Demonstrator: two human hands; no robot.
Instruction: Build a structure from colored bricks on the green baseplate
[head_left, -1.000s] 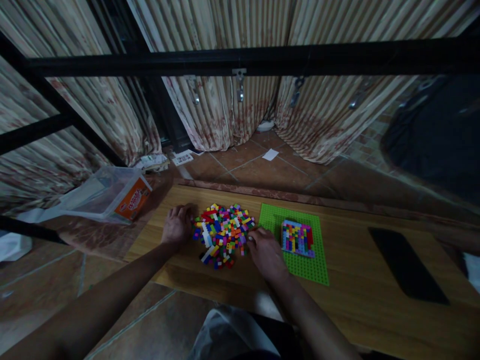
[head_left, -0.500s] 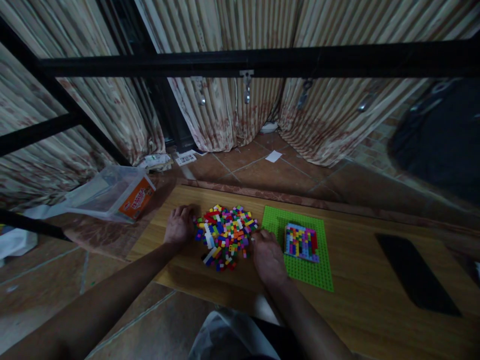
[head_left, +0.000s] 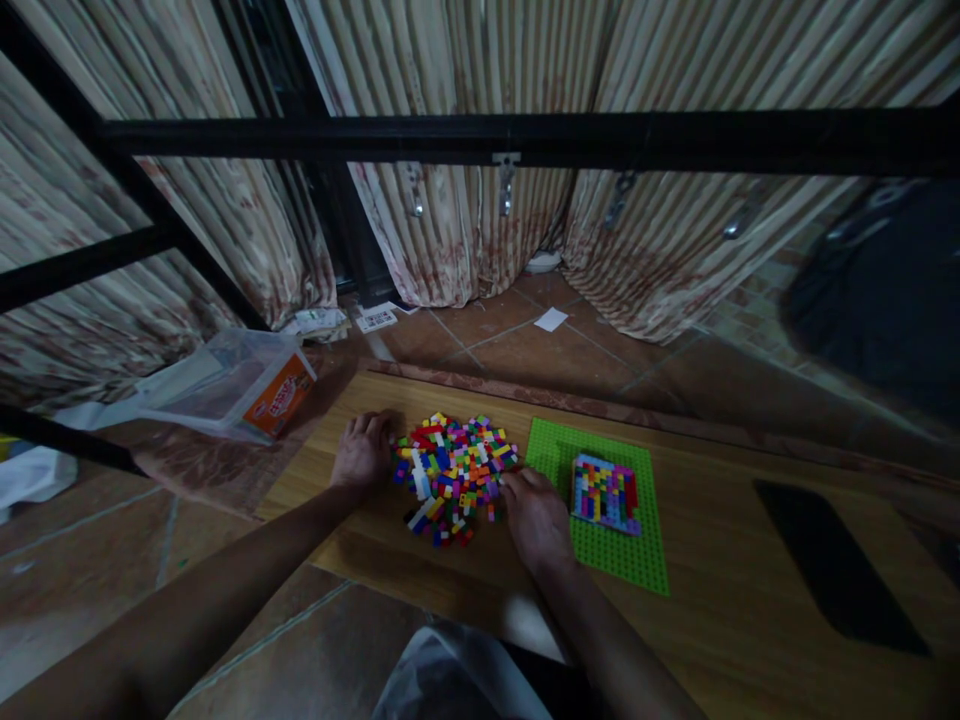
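A loose heap of small multicoloured toy bricks (head_left: 457, 465) lies on the wooden table. At the heap's left edge rests my left hand (head_left: 362, 452), fingers curled in and tips hidden; what it holds, if anything, cannot be made out. My right hand (head_left: 536, 515) is at the heap's right edge, its fingers closed together near the bricks, and anything between them is too small to name. Just right of that hand lies a green studded baseplate (head_left: 619, 565). On the baseplate sits a flat, roughly rectangular build of coloured bricks (head_left: 604, 493), with red along its right side.
The wooden table (head_left: 712, 560) carries a dark flat slab (head_left: 840, 565) at its right. A clear plastic box with an orange label (head_left: 281, 395) lies on the floor to the left. Beyond the table run a black metal bar (head_left: 450, 138) and striped curtains (head_left: 517, 60).
The view has shifted slightly, so everything sits a little lower and further right. Both hands stay at the two sides of the brick heap, with barely any movement.
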